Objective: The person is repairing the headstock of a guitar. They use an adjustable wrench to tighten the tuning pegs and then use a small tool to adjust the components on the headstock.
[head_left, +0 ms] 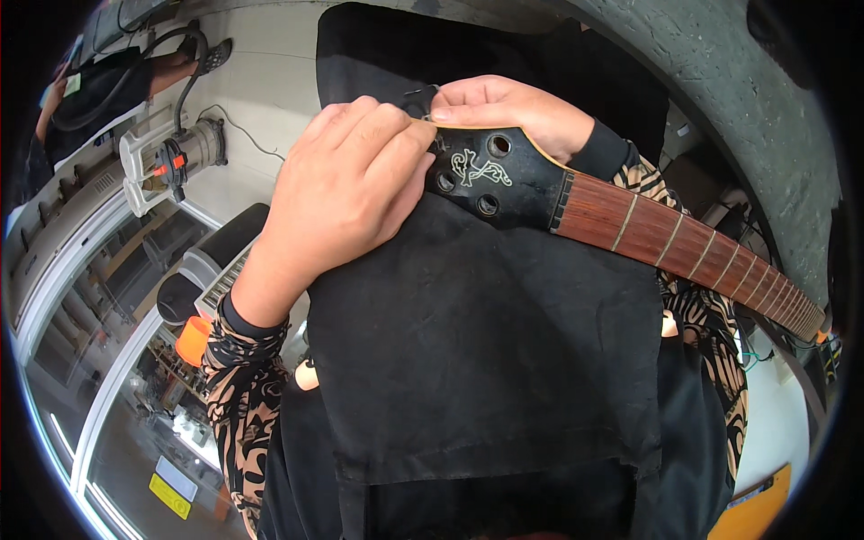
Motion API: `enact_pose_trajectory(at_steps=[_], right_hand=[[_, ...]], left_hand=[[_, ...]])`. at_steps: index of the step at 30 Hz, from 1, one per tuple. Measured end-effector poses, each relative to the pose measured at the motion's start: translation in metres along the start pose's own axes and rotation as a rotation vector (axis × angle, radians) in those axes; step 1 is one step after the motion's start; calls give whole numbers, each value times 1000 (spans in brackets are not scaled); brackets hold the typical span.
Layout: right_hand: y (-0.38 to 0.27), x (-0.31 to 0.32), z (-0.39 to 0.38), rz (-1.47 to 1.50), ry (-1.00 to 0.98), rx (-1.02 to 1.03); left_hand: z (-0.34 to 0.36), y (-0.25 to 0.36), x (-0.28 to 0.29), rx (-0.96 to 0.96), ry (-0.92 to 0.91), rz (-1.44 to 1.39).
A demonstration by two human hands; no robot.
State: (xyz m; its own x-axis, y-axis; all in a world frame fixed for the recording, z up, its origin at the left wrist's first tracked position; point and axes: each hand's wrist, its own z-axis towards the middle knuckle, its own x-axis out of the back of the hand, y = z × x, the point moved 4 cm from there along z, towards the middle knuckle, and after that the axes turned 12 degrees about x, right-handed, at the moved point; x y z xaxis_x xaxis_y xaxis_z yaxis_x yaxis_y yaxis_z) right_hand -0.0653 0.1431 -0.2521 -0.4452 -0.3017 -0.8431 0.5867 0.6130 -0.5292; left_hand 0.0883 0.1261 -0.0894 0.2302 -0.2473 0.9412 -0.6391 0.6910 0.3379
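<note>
A guitar neck [684,241] lies slantwise across my lap, over a black apron [504,360]. Its black headstock [517,189] has a pale inlaid scroll and several round holes without tuning pegs; the fretboard is reddish brown. My left hand [346,184] is closed over the tip of the headstock, its fingertips partly hidden. From behind the far edge comes my right hand [517,112], fingers bent and thumb along that edge. A small thin dark piece [418,97] shows at its fingertips, beside my left knuckles; I cannot tell its kind.
At the left stands a pale machine [166,157] with an orange-and-black clip and a hose. Farther up left, another person [112,90] in dark clothes is partly seen. An orange cup [193,340] is near my left elbow. A grey rough-surfaced slab [720,99] curves along the right.
</note>
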Motion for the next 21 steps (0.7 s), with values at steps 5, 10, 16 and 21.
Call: enact_pose_trajectory(at_steps=[5,10,16,21], right_hand=[[1,-4,3,-13,-40,62],[-3,-12,-12,28,16,233],[-5,-1,-11,-23,-24,217],[-6,-10,-6,9,6,-2]], left_hand=[[0,-1,-2,15,9,42],[-3,-5,-15,108,5,42],[4,-2,-1,156,-2,-21],[-1,-4,1,33,10,-25]])
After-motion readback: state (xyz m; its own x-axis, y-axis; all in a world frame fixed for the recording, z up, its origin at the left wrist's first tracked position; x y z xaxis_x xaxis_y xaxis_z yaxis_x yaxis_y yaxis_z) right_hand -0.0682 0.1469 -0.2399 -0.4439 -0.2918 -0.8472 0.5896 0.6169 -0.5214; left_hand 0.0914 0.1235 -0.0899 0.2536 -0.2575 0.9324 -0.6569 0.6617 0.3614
